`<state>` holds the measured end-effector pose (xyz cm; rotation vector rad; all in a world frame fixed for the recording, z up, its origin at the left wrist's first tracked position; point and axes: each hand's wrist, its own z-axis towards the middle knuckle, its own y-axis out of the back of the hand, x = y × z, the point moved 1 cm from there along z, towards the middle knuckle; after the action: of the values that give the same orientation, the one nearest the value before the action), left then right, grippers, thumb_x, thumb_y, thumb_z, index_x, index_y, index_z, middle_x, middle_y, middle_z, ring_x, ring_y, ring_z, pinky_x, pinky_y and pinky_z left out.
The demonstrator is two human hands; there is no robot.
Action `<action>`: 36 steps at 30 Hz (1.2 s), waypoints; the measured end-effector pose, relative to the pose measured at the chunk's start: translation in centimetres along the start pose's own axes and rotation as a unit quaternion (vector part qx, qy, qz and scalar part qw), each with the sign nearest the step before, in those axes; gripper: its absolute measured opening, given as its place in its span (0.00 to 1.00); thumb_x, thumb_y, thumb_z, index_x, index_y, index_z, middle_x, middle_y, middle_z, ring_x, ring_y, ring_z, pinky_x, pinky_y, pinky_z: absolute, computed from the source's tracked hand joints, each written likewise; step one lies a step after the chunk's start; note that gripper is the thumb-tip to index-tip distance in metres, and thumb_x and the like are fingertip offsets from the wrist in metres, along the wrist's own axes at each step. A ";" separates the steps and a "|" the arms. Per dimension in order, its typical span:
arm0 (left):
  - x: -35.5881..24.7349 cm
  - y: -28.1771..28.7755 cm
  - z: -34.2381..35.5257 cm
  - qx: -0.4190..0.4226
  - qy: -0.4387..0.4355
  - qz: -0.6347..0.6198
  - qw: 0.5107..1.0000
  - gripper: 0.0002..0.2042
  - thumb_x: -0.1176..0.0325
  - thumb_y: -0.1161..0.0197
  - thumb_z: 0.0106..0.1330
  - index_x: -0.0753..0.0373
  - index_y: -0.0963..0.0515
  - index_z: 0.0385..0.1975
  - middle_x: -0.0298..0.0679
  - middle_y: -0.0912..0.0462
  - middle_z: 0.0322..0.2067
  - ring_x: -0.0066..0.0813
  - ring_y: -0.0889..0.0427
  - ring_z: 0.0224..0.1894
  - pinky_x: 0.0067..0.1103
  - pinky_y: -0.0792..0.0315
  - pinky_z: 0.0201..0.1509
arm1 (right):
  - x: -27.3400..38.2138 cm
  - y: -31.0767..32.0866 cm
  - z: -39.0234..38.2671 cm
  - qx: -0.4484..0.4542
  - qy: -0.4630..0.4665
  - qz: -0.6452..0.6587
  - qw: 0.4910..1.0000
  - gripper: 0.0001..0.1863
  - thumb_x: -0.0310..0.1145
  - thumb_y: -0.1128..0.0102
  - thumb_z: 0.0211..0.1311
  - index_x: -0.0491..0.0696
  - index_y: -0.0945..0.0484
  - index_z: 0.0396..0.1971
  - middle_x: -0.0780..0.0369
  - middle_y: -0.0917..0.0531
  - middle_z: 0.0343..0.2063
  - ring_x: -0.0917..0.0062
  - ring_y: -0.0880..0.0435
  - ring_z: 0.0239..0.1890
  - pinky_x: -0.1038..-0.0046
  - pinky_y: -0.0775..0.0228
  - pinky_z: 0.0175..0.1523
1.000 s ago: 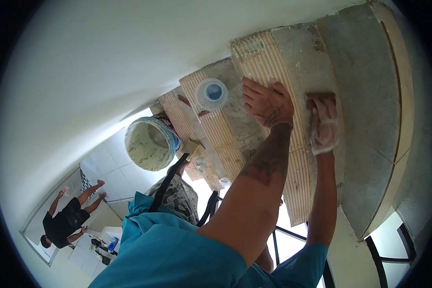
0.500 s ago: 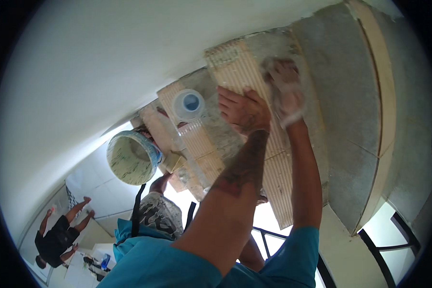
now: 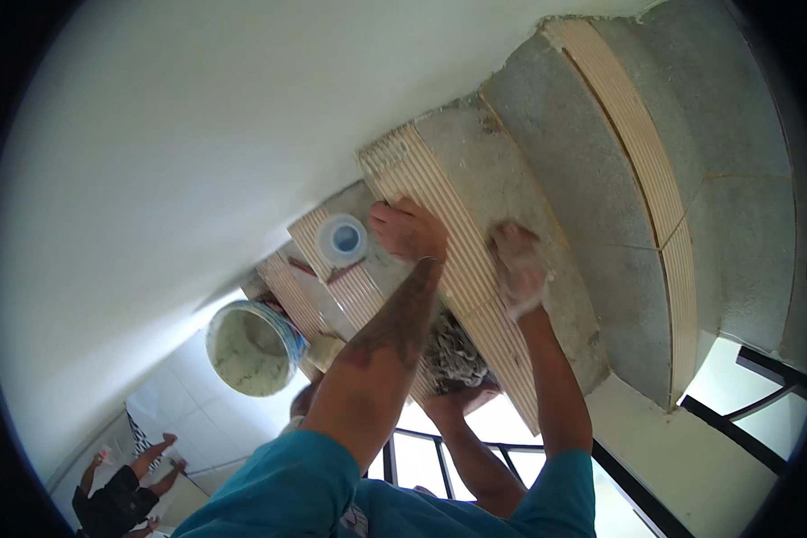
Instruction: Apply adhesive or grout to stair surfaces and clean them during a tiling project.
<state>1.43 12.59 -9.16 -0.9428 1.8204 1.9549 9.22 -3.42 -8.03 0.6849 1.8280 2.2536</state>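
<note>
My left hand (image 3: 408,231) is closed at the front edge of a beige ribbed stair strip (image 3: 462,229), its fingers curled over that edge. My right hand (image 3: 520,269), whitish round the palm and wrist, presses down on the grey stair tread (image 3: 502,179) behind the strip. Its fingers are bent and somewhat blurred; something dark reddish-brown shows at their tips, too unclear to name. A clear plastic tub (image 3: 342,238) with bluish liquid stands on the lower step, left of my left hand. A crumpled dark grey cloth (image 3: 455,351) lies below the strip.
A large stained bucket (image 3: 255,348) stands lower left. Higher steps with another ribbed strip (image 3: 632,117) rise at right. The white wall (image 3: 197,134) borders the stairs; a black railing (image 3: 744,394) runs along the other side. Another person (image 3: 121,498) is on the tiled floor below.
My left hand has slid off the strip's top to its front edge and curled its fingers. My right hand has moved down the tread, nearer me. The view has shifted, bringing the cloth into sight.
</note>
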 end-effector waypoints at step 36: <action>-0.6 -1.5 2.1 0.048 -0.017 0.040 0.998 0.18 0.55 0.62 0.60 0.69 0.38 0.28 0.55 0.32 0.29 0.52 0.30 0.33 0.37 0.36 0.34 | 1.9 -9.8 14.8 -0.017 -0.100 0.056 0.993 0.17 0.28 0.61 0.53 0.48 0.32 0.43 0.55 0.29 0.44 0.67 0.28 0.44 0.73 0.37 0.48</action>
<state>2.32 14.98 -9.97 -0.8139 1.9402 1.8982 12.52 12.83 -14.71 0.9923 1.6922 2.1851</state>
